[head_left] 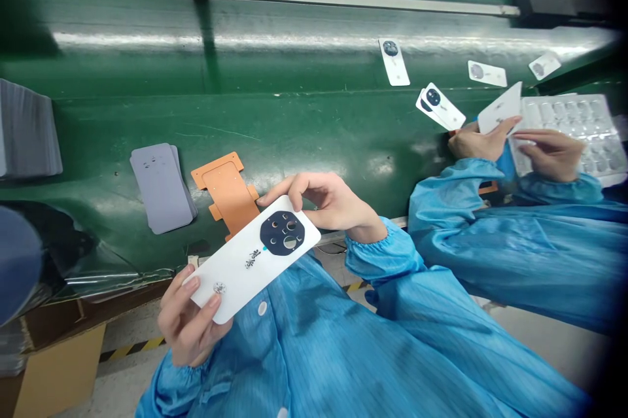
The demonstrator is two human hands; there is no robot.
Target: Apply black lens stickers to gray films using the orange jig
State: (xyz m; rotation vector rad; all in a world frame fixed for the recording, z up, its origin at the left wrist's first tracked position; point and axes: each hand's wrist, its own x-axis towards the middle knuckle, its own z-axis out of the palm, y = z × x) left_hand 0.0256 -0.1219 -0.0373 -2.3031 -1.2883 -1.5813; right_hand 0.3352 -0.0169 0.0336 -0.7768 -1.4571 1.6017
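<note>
1. The cover (245, 267) is held in the air above the person's lap, just short of the belt's near edge. Its white face is up and the dark camera plate (282, 233) is at its far end.
2. Its long axis runs on a slant, from lower left near the body to upper right toward the belt (294, 110).
3. The left hand (189, 323) has the near end: fingers curled under it, thumb laid on the face beside a small round mark (219, 287).
4. The right hand (326, 202) pinches the far corner by the camera plate with thumb and fingertips, the other fingers loosely bent (so each hand has one end, and neither is free).
5. On the belt, ahead and left of the cover, lies an orange jig (228, 192), closest to the right hand's fingertips. A grey stack (161, 186) sits just beside it, further left.
6. Well apart to the right, a co-worker's hand (473, 140) holds another white piece (500, 110) near a clear tray (589, 110). Loose covers (394, 61) lie on the belt beyond.
</note>
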